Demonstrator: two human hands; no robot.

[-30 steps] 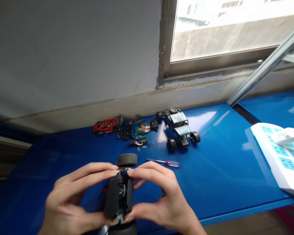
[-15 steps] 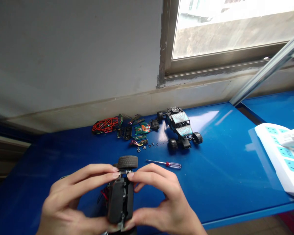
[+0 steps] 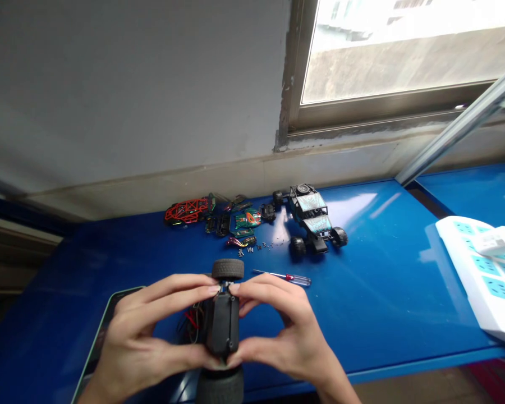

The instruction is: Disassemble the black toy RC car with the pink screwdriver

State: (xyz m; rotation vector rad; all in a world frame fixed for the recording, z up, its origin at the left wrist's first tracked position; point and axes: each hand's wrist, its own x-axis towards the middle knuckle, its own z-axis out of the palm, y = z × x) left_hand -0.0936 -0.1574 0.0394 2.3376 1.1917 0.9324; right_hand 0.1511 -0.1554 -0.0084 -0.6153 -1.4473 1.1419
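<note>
A black toy car chassis [image 3: 224, 325] is held up on its side above the blue table, between both hands. One grey treaded tyre [image 3: 228, 269] is at its far end and another large tyre [image 3: 220, 386] at the near end. My left hand [image 3: 151, 328] grips it from the left, fingertips by the far axle and thumb at the near axle. My right hand [image 3: 278, 325] pinches it in the same way from the right. Red and black wires [image 3: 192, 321] hang from the chassis's left side. Behind the right fingers lies a screwdriver [image 3: 292, 278] with a clear and red handle.
Small screws [image 3: 250, 250] lie beyond the chassis. Farther back are a red cage-like frame [image 3: 188, 211], green body parts [image 3: 247, 218] and a teal toy buggy [image 3: 313, 216]. A white power strip [image 3: 467, 269] sits at right. A dark flat object with a pale-green edge [image 3: 99, 331] lies at left.
Both hands and the chassis have shifted slightly right and up in the view. The gap between its two black underside parts has closed. More of the near tyre and the pale-green-edged object shows.
</note>
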